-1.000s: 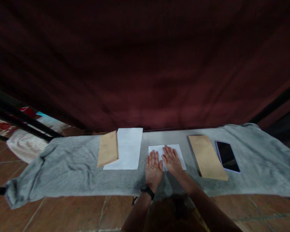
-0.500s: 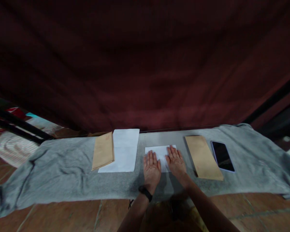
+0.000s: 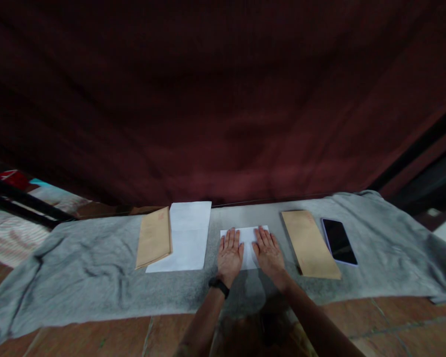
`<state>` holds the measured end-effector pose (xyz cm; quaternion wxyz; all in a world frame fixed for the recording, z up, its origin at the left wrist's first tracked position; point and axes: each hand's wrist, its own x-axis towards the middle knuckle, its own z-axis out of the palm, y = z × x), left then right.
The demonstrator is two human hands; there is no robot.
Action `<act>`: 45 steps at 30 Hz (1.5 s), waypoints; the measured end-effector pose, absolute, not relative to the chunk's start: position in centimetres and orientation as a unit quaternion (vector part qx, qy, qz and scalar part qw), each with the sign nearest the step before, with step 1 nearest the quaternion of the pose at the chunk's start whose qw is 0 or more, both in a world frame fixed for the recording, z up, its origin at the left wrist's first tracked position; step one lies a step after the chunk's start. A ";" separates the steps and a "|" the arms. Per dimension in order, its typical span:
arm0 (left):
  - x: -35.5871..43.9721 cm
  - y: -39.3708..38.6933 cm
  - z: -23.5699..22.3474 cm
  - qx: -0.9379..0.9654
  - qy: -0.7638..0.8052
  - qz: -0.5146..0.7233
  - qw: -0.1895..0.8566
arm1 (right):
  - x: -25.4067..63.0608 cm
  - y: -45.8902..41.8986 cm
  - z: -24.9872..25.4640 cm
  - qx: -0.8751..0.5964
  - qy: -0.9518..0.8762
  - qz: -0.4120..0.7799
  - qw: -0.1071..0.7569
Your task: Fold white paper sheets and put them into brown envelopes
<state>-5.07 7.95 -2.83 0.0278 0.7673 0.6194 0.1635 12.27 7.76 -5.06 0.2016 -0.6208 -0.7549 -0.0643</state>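
Observation:
A small white sheet of paper (image 3: 248, 248), which looks folded, lies on the grey cloth. My left hand (image 3: 229, 254) rests flat on its left part, fingers stretched out and pointing away from me. On the right part my right hand (image 3: 268, 253) lies flat too, its fingers straight. A narrow strip of paper shows between the two hands; the rest is partly hidden under them. To the left are larger white sheets (image 3: 191, 235), overlapped at their left side by brown envelopes (image 3: 154, 238). Right of my right hand lies another brown envelope (image 3: 311, 245).
A phone (image 3: 339, 241) with a dark screen lies right of the single envelope. The grey cloth (image 3: 85, 277) covers a long narrow surface, wrinkled at the left. A dark red curtain (image 3: 223, 124) hangs behind it. Tiled floor (image 3: 122, 334) shows in front.
My left hand has slid slightly forward on the small paper, its fingertips now near the far edge. My right hand stays flat. The whole view has shifted a little.

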 end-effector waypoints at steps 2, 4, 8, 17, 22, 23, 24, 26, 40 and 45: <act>-5.3 7.9 -3.0 0.766 0.622 0.163 0.017 | 12.2 7.9 -4.9 -0.622 -0.755 -0.060 0.200; -5.3 7.9 -3.1 0.766 0.624 0.158 0.003 | 11.7 8.2 -4.6 -0.630 -0.750 -0.049 0.194; -5.1 8.0 -3.1 0.770 0.624 0.131 -0.024 | 9.6 8.8 -4.1 -0.618 -0.764 -0.011 0.185; -5.4 7.9 -3.3 0.780 0.611 0.125 -0.052 | 8.5 8.5 -4.7 -0.572 -0.788 -0.046 0.222; -5.3 7.9 -3.4 0.773 0.614 0.151 -0.057 | 10.3 8.6 -5.1 -0.575 -0.785 -0.068 0.220; -5.2 7.9 -3.3 0.771 0.615 0.154 -0.056 | 10.5 8.6 -5.2 -0.577 -0.783 -0.070 0.221; -5.2 7.9 -3.3 0.770 0.617 0.156 -0.055 | 10.6 8.6 -5.3 -0.581 -0.780 -0.072 0.223; -5.2 7.9 -3.3 0.767 0.620 0.156 -0.052 | 10.8 8.5 -5.5 -0.592 -0.770 -0.076 0.226; -5.9 7.5 -3.7 0.734 0.656 0.166 -0.052 | 13.5 7.6 -5.8 -0.619 -0.745 -0.106 0.224; -6.5 7.1 -3.5 0.711 0.678 0.177 -0.056 | 14.1 7.2 -5.9 -0.624 -0.739 -0.117 0.223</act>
